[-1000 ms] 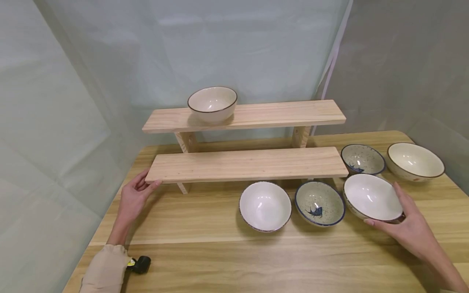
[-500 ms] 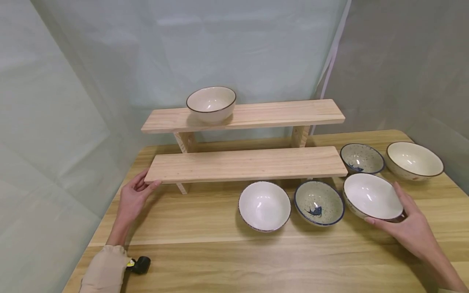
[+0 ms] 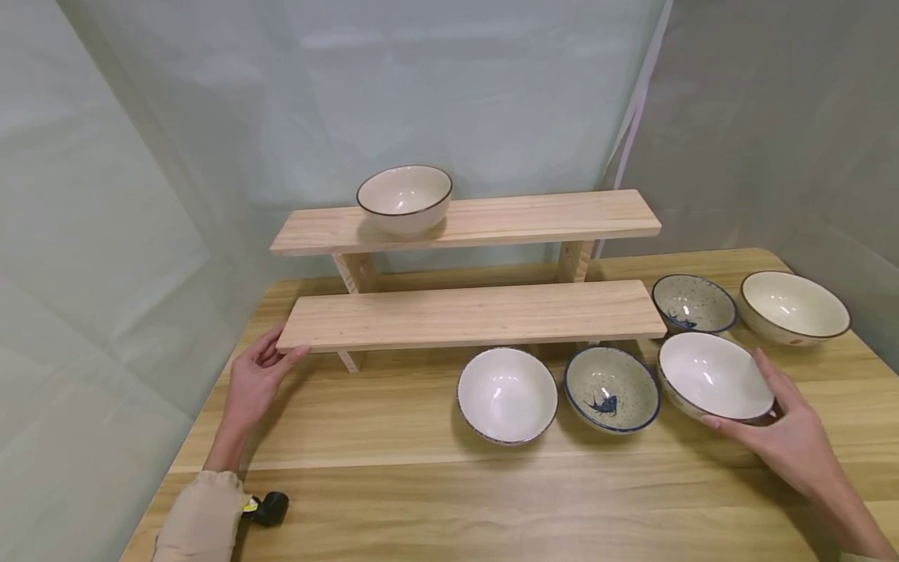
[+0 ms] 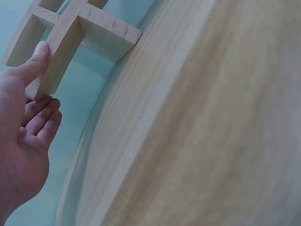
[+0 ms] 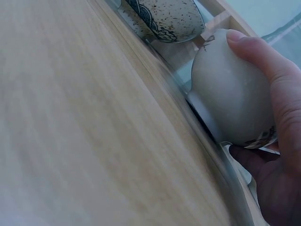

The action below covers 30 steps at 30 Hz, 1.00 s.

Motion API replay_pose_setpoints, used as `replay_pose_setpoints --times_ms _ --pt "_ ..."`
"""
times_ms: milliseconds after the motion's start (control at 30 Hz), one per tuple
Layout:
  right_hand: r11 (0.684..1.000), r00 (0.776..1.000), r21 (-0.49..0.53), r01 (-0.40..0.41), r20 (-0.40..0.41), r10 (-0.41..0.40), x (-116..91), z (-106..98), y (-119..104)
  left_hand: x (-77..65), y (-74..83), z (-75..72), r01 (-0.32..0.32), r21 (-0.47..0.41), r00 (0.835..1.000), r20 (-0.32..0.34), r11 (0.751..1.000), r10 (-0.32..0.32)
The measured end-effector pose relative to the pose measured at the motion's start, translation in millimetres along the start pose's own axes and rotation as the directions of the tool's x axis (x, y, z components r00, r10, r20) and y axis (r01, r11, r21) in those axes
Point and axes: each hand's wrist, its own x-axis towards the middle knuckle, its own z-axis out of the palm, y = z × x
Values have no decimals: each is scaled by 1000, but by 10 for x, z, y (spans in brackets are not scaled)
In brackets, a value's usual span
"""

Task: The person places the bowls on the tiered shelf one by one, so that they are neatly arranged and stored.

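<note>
My left hand [image 3: 254,384] grips the left end of the lower board of a two-tier wooden shelf [image 3: 470,316]. In the left wrist view the thumb lies on the board's edge [image 4: 61,56] and the other fingers curl under it. My right hand [image 3: 790,433] holds a white bowl [image 3: 712,376] by its right side, thumb at the near side and fingers around the far side. The right wrist view shows this bowl's pale outside [image 5: 230,89] with its foot at the tabletop; whether it is slightly raised I cannot tell. Left of it sits a speckled grey bowl with a blue fish [image 3: 611,390].
Another white bowl [image 3: 507,396] stands in front of the shelf. A speckled blue-rimmed bowl [image 3: 695,304] and a cream bowl [image 3: 795,308] are behind the held one. One brown-rimmed bowl [image 3: 406,199] rests on the upper board. Pale fabric [image 3: 449,94] hangs behind the wooden table [image 3: 421,507].
</note>
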Motion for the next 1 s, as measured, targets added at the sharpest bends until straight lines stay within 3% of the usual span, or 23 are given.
replay_pose_setpoints --times_ms 400,1000 --pt "999 999 29 -19 -39 20 -27 -35 -22 1 -6 -11 17 -4 1000 1 1000 -17" --pt "990 996 131 58 -79 -48 -12 -60 -132 -2 4 -6 13 5 1000 1 1000 -13"
